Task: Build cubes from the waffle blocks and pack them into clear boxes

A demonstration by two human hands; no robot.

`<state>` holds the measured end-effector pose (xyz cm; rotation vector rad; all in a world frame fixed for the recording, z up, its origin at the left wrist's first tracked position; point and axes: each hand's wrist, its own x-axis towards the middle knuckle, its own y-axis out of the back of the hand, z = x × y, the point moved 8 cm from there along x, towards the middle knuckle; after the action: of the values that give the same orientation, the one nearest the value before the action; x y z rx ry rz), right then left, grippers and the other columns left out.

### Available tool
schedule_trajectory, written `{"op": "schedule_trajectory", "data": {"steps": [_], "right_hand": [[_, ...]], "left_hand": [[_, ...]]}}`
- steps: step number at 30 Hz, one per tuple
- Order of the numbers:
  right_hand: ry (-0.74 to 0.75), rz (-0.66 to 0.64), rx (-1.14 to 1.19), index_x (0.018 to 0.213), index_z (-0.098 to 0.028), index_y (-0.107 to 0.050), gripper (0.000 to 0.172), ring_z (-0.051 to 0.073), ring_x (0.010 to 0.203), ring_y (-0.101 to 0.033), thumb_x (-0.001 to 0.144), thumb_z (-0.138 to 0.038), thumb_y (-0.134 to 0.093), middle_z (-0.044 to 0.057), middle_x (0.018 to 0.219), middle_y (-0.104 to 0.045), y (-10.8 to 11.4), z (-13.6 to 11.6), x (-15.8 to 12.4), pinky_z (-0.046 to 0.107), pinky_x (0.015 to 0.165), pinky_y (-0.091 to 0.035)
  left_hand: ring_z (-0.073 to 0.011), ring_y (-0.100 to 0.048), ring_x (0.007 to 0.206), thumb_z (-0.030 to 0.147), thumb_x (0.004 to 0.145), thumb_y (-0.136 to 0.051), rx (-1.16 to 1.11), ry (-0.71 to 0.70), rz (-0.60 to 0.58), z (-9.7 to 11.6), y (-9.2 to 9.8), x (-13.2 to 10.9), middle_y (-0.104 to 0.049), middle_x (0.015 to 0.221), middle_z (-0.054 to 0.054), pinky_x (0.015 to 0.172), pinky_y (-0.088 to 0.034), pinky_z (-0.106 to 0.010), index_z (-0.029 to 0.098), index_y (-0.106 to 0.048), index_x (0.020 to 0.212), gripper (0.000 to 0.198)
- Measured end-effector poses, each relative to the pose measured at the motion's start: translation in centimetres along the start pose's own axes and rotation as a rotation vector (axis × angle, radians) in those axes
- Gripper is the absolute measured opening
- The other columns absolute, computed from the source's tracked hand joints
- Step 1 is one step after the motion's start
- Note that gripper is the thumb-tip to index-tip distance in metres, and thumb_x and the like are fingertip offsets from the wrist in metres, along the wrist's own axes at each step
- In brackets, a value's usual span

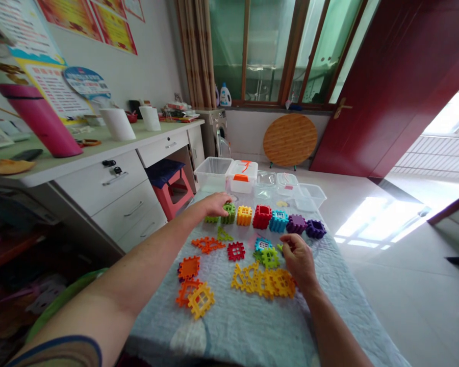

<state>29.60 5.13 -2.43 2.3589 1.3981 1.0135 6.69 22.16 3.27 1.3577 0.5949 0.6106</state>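
Tabletop [252,326] under the blue cloth carried the whole set. Row of six built cubes [262,216] stood done along the far edge, clear bins [213,173] just behind. Loose flat panels [265,283] lay unassembled near you, looked like roughly half left. Your left hand [216,204] lay loosely curled on the green cube [228,212] at the row's left end. Your right hand [298,260] pinched a small green piece [281,248], beside a green panel [270,257].

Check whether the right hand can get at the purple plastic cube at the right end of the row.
Probably yes: the right hand sits just short of the purple plastic cube, with only bare cloth between them.
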Motion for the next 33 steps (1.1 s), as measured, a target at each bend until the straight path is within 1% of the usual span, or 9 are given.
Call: {"op": "schedule_trajectory", "data": {"steps": [5, 16, 22, 24, 26, 28, 29, 30, 33], "right_hand": [[-0.001, -0.001, 0.007, 0.077, -0.018, -0.066, 0.018, 0.015, 0.059, -0.054, 0.074, -0.023, -0.048, 0.003, 0.076, -0.066, 0.0, -0.2, 0.0, 0.027, 0.06, -0.042], [-0.007, -0.009, 0.013, 0.078, -0.018, -0.066, 0.018, 0.016, 0.06, -0.053, 0.075, -0.021, -0.048, 0.004, 0.074, -0.065, 0.0, -0.3, -0.1, 0.027, 0.059, -0.042], [-0.012, -0.01, 0.014, 0.078, -0.018, -0.066, 0.018, 0.015, 0.06, -0.053, 0.075, -0.022, -0.048, 0.004, 0.075, -0.064, 0.0, -0.1, -0.1, 0.027, 0.059, -0.042], [-0.016, -0.008, 0.012, 0.078, -0.018, -0.066, 0.018, 0.015, 0.06, -0.053, 0.075, -0.022, -0.048, 0.004, 0.075, -0.065, 0.0, -0.1, -0.1, 0.027, 0.059, -0.042], [-0.018, -0.004, 0.01, 0.078, -0.018, -0.066, 0.018, 0.015, 0.06, -0.053, 0.075, -0.023, -0.048, 0.004, 0.075, -0.065, 0.1, -0.1, -0.1, 0.027, 0.059, -0.042], [-0.017, 0.002, 0.011, 0.078, -0.018, -0.066, 0.018, 0.015, 0.06, -0.053, 0.075, -0.023, -0.048, 0.004, 0.075, -0.065, 0.2, -0.3, -0.1, 0.027, 0.059, -0.042], [-0.014, 0.003, 0.012, 0.078, -0.018, -0.066, 0.018, 0.015, 0.06, -0.053, 0.075, -0.023, -0.048, 0.004, 0.075, -0.065, 0.2, -0.4, -0.1, 0.027, 0.06, -0.042], [-0.011, 0.004, 0.013, 0.077, -0.018, -0.066, 0.018, 0.015, 0.06, -0.053, 0.075, -0.023, -0.048, 0.004, 0.075, -0.065, 0.2, -0.5, 0.0, 0.027, 0.06, -0.042], [-0.003, -0.006, 0.018, 0.077, -0.018, -0.066, 0.018, 0.016, 0.062, -0.053, 0.074, -0.023, -0.048, 0.004, 0.076, -0.065, 0.0, -0.6, -0.1, 0.027, 0.061, -0.043]], "left_hand": [[-0.0218, -0.062, 0.093, 0.021, 0.063, -0.068, -0.007, -0.017, -0.039, -0.2, -0.2, 0.7, -0.069, 0.104, -0.006, 0.082, -0.047, -0.027, 0.015, -0.067, 0.104, 0.041], [-0.0233, -0.063, 0.091, 0.021, 0.06, -0.068, -0.027, -0.015, -0.026, -0.7, -0.9, 1.2, -0.068, 0.103, -0.007, 0.08, -0.047, -0.029, 0.015, -0.067, 0.101, 0.041], [-0.0252, -0.061, 0.101, 0.022, 0.063, -0.068, -0.048, -0.012, -0.017, -0.9, -1.0, 1.0, -0.066, 0.112, -0.009, 0.089, -0.045, -0.031, 0.014, -0.063, 0.112, 0.05], [-0.0264, -0.06, 0.105, 0.024, 0.064, -0.069, -0.042, -0.001, 0.026, -0.7, -0.5, 0.5, -0.064, 0.115, -0.011, 0.093, -0.044, -0.034, 0.013, -0.061, 0.115, 0.053], [-0.0269, -0.057, 0.109, 0.026, 0.068, -0.068, -0.024, 0.001, 0.135, 0.1, 0.6, -0.6, -0.062, 0.118, -0.012, 0.099, -0.041, -0.037, 0.013, -0.059, 0.118, 0.052], [-0.0259, -0.055, 0.111, 0.026, 0.073, -0.065, -0.018, -0.022, 0.259, 1.7, 1.4, -2.2, -0.06, 0.119, -0.012, 0.101, -0.039, -0.038, 0.014, -0.058, 0.118, 0.047], [-0.025, -0.055, 0.111, 0.026, 0.075, -0.063, -0.029, -0.044, 0.286, 2.7, 1.3, -3.1, -0.06, 0.119, -0.011, 0.101, -0.039, -0.037, 0.015, -0.058, 0.117, 0.044], [-0.0242, -0.055, 0.11, 0.026, 0.078, -0.061, -0.046, -0.065, 0.28, 3.8, 0.8, -3.9, -0.061, 0.117, -0.011, 0.1, -0.04, -0.036, 0.016, -0.058, 0.116, 0.04], [-0.0242, -0.058, 0.102, 0.032, 0.08, -0.062, -0.073, -0.153, 0.11, 7.3, -2.5, -6.1, -0.064, 0.109, -0.009, 0.091, -0.045, -0.034, 0.018, -0.061, 0.11, 0.034]]}}
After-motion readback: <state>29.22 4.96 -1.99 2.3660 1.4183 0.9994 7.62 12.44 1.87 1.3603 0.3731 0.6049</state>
